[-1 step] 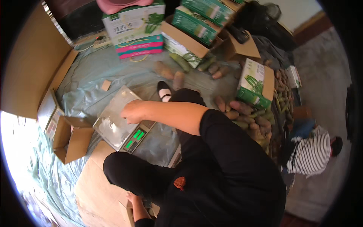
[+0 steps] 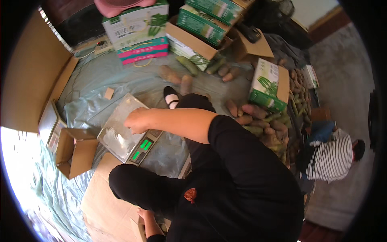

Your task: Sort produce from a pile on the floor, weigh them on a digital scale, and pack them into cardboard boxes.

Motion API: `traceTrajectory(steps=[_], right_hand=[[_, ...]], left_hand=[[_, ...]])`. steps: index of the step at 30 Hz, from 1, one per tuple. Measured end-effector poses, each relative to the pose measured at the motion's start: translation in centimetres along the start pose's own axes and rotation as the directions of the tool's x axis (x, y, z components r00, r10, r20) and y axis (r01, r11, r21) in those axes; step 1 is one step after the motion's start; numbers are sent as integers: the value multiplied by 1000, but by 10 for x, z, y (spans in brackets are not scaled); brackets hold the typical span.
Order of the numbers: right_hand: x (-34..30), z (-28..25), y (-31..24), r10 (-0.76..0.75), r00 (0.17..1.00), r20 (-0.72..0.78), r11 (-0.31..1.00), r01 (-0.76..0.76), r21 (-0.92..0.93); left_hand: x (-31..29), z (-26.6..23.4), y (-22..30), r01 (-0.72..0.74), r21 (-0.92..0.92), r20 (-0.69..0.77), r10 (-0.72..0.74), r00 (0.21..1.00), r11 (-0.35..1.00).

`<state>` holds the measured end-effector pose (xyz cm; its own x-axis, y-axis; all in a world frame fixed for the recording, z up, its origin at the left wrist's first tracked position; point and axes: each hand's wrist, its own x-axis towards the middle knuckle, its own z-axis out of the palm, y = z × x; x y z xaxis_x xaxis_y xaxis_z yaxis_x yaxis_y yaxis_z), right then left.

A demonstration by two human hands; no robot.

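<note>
My right hand [image 2: 137,120] is over the metal pan of a weighing scale [image 2: 117,139], its fingers curled and pressed together. Whatever they may hold is hidden beneath the hand. Green lit digits glow on the scale's display [image 2: 142,149], on the side nearer my knees. My left hand [image 2: 143,212] is low in the picture, at an open cardboard box [image 2: 137,228] beside my leg. Its fingers are mostly out of sight, so its grip does not show.
An open cardboard box [image 2: 75,152] stands left of the scale. Long reddish and green tubers or vegetables [image 2: 258,121] lie heaped beyond my right arm. Green-and-white cartons [image 2: 201,24] are stacked at the back. A person in a striped top [image 2: 332,158] is at far right.
The whole view has turned slightly, so the scale and boxes sit a little further left in the picture. Both hands keep their places at the scale and the box.
</note>
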<state>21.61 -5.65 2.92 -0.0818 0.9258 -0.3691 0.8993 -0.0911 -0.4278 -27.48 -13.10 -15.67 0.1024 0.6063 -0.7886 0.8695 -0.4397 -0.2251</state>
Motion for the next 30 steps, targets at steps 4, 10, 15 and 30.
traceTrajectory(steps=[4,10,15,30], right_hand=[[-15,-13,6,-12,1000,-23,1000,12,0],[-24,-16,9,-19,999,-43,1000,18,-18],[-29,-20,10,-27,998,-49,998,24,-60],[-52,-91,57,-137,854,-503,880,338,334]], left_hand=[[-43,14,21,-37,292,77,15,997,956],[-41,-13,10,-97,-125,-57,90,994,987],[-40,-38,2,-189,-524,-217,85,972,830],[-104,-300,65,-633,-741,-672,-253,696,227]])
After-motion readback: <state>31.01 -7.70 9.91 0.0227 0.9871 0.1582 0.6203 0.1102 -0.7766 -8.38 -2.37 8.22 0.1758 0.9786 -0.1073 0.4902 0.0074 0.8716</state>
